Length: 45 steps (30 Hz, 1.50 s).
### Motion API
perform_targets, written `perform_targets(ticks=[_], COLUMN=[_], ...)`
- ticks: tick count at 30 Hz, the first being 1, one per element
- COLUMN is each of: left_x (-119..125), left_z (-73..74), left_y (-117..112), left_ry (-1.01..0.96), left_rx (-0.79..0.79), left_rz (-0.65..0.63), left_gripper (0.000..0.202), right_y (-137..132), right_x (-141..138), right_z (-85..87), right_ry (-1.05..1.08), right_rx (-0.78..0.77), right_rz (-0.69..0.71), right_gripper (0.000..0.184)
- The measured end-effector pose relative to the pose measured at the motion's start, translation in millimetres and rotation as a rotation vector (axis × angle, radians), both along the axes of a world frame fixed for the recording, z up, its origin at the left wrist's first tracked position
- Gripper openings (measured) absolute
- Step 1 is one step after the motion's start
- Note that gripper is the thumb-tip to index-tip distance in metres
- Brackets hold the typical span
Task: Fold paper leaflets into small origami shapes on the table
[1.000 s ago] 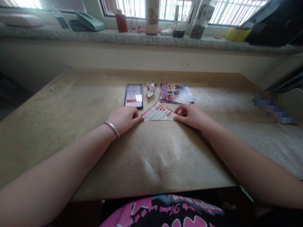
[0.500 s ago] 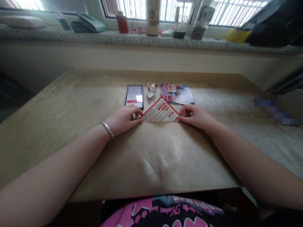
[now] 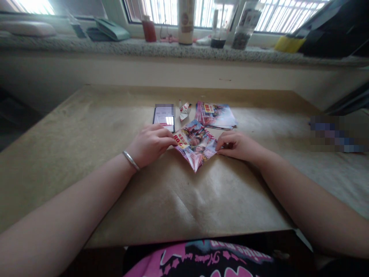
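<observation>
A square sheet of printed paper (image 3: 196, 144), colourful side up, is set cornerwise in front of me, with creases and one corner toward me. My left hand (image 3: 151, 143), with a silver bangle on the wrist, pinches its left corner. At the right corner, the thumb and fingers of my right hand (image 3: 235, 145) are closed on the paper. Just beyond the sheet are a small folded paper piece (image 3: 184, 111), white with red print, and a stack of colourful printed sheets (image 3: 217, 114). A phone (image 3: 164, 118) lies behind my left hand, its screen lit.
The table (image 3: 184, 215) has a brownish cover and ends at a wall under the granite windowsill (image 3: 115, 45). On the sill stand a red bottle (image 3: 149, 29), a tall pale bottle (image 3: 186, 23), a clear jar (image 3: 246, 27) and a yellow object (image 3: 290, 43). A blurred-out item (image 3: 336, 132) lies far right.
The paper was folded into a triangle with its white, red-printed side showing. Now it is opened into a square with the colourful side up. Both hands stay at its side corners.
</observation>
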<state>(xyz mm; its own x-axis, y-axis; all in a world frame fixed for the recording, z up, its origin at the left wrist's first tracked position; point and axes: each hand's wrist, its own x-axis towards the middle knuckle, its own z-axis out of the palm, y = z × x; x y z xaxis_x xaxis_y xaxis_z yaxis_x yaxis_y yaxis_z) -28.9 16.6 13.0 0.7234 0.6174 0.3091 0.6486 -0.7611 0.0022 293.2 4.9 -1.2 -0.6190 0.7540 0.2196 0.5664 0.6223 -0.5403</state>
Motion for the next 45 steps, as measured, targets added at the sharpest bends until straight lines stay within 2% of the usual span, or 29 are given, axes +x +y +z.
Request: perform_targets(ticks=[3, 10, 18, 26, 32, 35, 40, 45], left_x=[1, 5, 11, 14, 13, 12, 11, 11], left_z=[1.3, 3.8, 2.5, 3.1, 3.0, 4.8, 9.3, 9.5], left_y=[-2, -6, -8, -7, -11, -13, -17, -18], left_ry=[0.06, 0.108, 0.075, 0.105, 0.149, 0.173, 0.164, 0.17], left_rx=[0.009, 0.012, -0.025, -0.091, -0.066, -0.057, -0.093, -0.129], left_rz=[0.024, -0.063, -0.294, -0.286, -0.275, -0.281, -0.2, -0.237], left_gripper=[0.028, 0.029, 0.028, 0.032, 0.033, 0.032, 0.032, 0.036], right_y=[-1, -1, -10, -18, -22, -24, -25, -25], right_x=[-3, -2, -17, -28, -36, -41, -45, -46], right_z=[3.2, -0.7, 1.0, 7.2, 5.6, 4.2, 2.9, 2.6], right_ry=[-0.021, -0.07, -0.186, -0.334, -0.431, -0.432, -0.435, -0.419], right_rx=[0.061, 0.155, 0.3, 0.434, 0.522, 0.534, 0.532, 0.493], right_rz=[0.048, 0.066, 0.035, 0.069, 0.089, 0.103, 0.123, 0.061], right_gripper=[0.015, 0.018, 0.022, 0.026, 0.029, 0.03, 0.032, 0.03])
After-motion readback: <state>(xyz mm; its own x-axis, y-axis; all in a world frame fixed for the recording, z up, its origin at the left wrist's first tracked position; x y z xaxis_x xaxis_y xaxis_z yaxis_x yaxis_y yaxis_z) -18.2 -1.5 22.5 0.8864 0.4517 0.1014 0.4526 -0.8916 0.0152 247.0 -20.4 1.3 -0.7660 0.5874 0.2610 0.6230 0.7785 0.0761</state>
